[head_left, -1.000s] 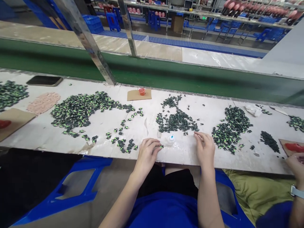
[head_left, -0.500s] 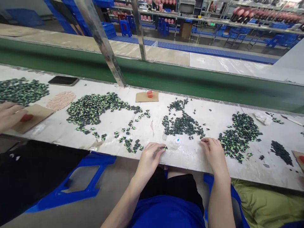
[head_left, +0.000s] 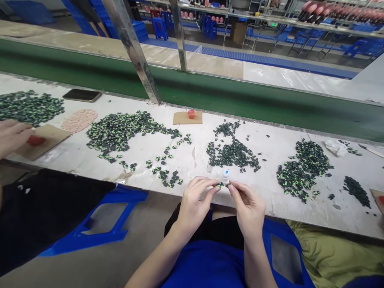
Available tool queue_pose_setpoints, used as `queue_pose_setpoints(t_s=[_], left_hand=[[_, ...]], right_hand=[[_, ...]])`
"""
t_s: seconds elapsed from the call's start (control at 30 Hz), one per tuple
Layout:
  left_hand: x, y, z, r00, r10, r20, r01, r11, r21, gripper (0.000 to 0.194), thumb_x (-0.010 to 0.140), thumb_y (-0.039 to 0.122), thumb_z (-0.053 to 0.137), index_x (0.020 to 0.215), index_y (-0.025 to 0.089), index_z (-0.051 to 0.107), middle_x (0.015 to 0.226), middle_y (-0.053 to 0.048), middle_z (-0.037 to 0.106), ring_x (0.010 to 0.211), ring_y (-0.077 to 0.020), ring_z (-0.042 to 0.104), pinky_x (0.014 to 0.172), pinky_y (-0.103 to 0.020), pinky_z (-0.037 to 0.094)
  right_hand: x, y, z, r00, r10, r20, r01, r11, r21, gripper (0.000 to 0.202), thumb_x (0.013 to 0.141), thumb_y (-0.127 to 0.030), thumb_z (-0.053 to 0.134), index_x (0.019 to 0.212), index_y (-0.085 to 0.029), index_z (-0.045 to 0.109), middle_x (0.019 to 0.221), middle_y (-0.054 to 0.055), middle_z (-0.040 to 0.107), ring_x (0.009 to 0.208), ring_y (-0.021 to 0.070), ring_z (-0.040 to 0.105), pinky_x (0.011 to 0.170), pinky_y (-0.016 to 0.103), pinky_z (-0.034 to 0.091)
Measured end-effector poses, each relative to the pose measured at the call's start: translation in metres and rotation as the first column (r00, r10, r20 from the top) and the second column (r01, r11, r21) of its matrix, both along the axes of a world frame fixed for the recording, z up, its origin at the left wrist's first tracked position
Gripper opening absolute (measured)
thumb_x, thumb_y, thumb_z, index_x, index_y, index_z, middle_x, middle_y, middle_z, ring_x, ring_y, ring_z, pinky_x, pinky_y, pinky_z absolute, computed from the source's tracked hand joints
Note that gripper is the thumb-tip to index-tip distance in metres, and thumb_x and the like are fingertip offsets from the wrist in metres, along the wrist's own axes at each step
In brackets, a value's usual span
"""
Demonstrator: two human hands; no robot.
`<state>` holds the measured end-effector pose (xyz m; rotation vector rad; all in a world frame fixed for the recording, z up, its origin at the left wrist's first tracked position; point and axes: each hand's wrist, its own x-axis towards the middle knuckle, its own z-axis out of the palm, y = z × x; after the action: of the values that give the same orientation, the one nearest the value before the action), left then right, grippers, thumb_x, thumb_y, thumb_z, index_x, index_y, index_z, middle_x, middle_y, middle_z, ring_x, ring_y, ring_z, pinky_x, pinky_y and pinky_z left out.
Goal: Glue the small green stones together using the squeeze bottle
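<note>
Low over the table's near edge, my left hand [head_left: 195,200] pinches a small black-and-green piece [head_left: 220,185] between thumb and fingertips. Facing it, my right hand [head_left: 249,206] is closed at the fingertips on a tiny dark piece [head_left: 227,185], mostly hidden by the fingers. The two pieces are close together; whether they touch I cannot tell. Just behind them stands a small white bottle [head_left: 225,174] with a blue tip. Beyond the bottle lies a pile of small dark pieces [head_left: 235,154].
Black-and-green pieces [head_left: 120,130] are heaped on the left, with more [head_left: 310,164] on the right. A red pot [head_left: 191,114] sits on cardboard [head_left: 179,118] at the back. At far left, another person's hand [head_left: 12,136] is beside a red item [head_left: 36,140]. A metal post [head_left: 135,52] rises behind.
My right hand has moved left from beside the dark pile, bringing a tiny piece to my left hand. My left hand has shifted slightly right, still holding its piece.
</note>
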<state>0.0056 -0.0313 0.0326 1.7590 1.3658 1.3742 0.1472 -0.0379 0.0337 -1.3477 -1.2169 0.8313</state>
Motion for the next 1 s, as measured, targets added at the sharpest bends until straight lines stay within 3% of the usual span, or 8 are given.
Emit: queue_pose_setpoints(t_s=[0.27, 0.57, 0.77, 1.0], left_hand=[[-0.002, -0.001, 0.001, 0.998, -0.027, -0.061, 0.031, 0.997, 0.066, 0.017, 0.089, 0.016, 0.057, 0.096, 0.023, 0.071, 0.085, -0.005, 0.073, 0.085, -0.0194, 0.064, 0.075, -0.033, 0.055], [-0.006, 0.002, 0.005, 0.989, -0.145, -0.005, 0.145, 0.987, 0.064, 0.018, 0.088, 0.011, 0.056, 0.093, 0.022, 0.070, 0.085, -0.004, 0.073, 0.083, -0.0179, 0.064, 0.074, -0.030, 0.054], [-0.008, 0.001, 0.006, 0.978, -0.195, 0.068, 0.198, 0.980, -0.028, 0.014, 0.085, 0.014, 0.061, 0.092, 0.021, 0.071, 0.085, -0.004, 0.074, 0.085, -0.0178, 0.065, 0.076, -0.030, 0.055], [-0.005, -0.002, 0.008, 0.978, -0.159, 0.136, 0.179, 0.973, -0.148, 0.013, 0.081, 0.014, 0.063, 0.088, 0.020, 0.072, 0.088, -0.005, 0.073, 0.087, -0.0183, 0.066, 0.079, -0.029, 0.055]], right_hand=[[-0.001, -0.001, 0.006, 0.990, 0.101, 0.094, -0.104, 0.994, 0.037, 0.012, 0.083, -0.029, 0.066, 0.086, -0.024, 0.076, 0.089, 0.006, 0.075, 0.084, 0.0211, 0.070, 0.069, 0.032, 0.059], [0.001, 0.002, 0.001, 0.983, 0.185, -0.001, -0.185, 0.980, 0.070, 0.011, 0.079, -0.023, 0.069, 0.086, -0.024, 0.077, 0.083, 0.004, 0.074, 0.077, 0.0187, 0.070, 0.066, 0.030, 0.060], [0.007, 0.006, -0.005, 0.976, 0.196, -0.099, -0.188, 0.979, 0.083, 0.025, 0.075, -0.020, 0.071, 0.100, -0.021, 0.072, 0.077, 0.002, 0.072, 0.066, 0.0143, 0.067, 0.063, 0.028, 0.058], [0.010, 0.005, -0.010, 0.975, 0.210, 0.071, -0.220, 0.955, 0.197, 0.022, 0.077, -0.015, 0.067, 0.099, -0.021, 0.067, 0.076, 0.001, 0.069, 0.064, 0.0127, 0.062, 0.060, 0.026, 0.054]])
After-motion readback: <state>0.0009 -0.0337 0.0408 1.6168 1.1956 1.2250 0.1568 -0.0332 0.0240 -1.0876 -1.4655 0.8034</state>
